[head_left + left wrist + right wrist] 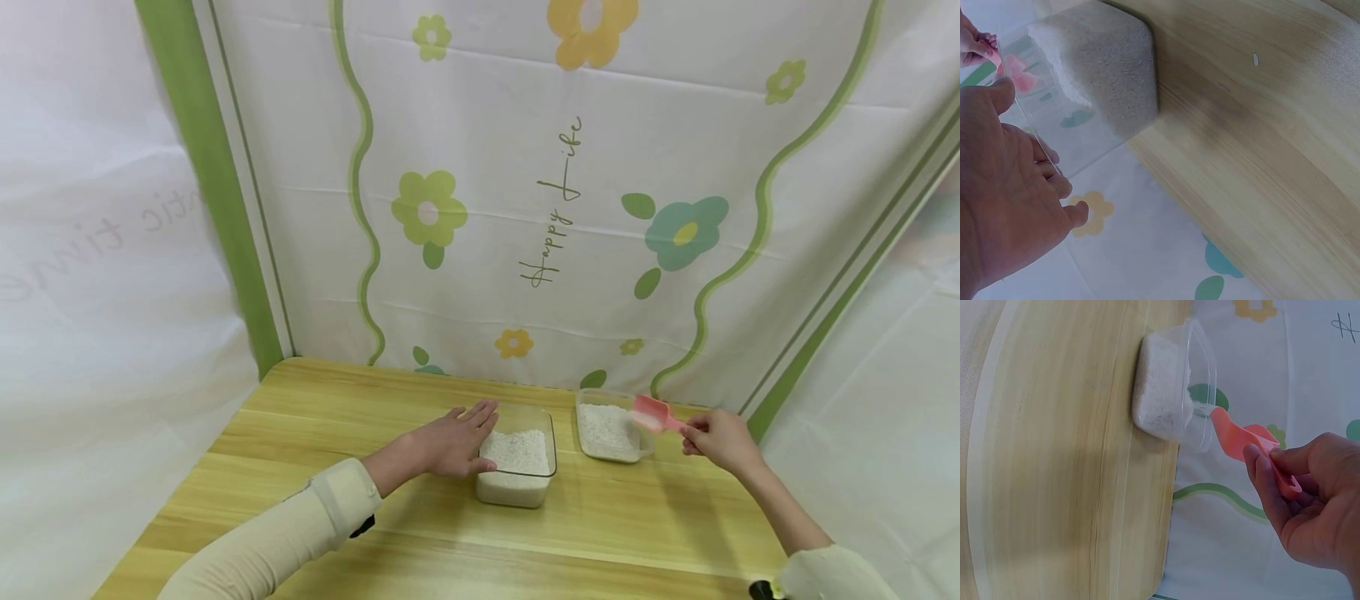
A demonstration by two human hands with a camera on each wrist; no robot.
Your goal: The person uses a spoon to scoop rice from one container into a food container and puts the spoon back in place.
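Observation:
My left hand (453, 446) lies with straight, spread fingers at the left rim of a clear glass container (553, 462). White rice (517, 452) fills much of that container, heaped unevenly. In the left wrist view, the fingertips touch the glass edge. My right hand (723, 442) pinches the handle of a pink scoop (652, 411) between thumb and fingers. The scoop is tilted over the right side of a smaller clear plastic container (1209, 369). White grains spill from its lip into the rice (1159, 381) there.
Both containers stand on a wooden table (600, 533), the plastic one farther back and to the right. A loose grain (1255, 59) lies on the tabletop. Behind the table hangs a flower-printed curtain (480, 292), with white sheets at both sides.

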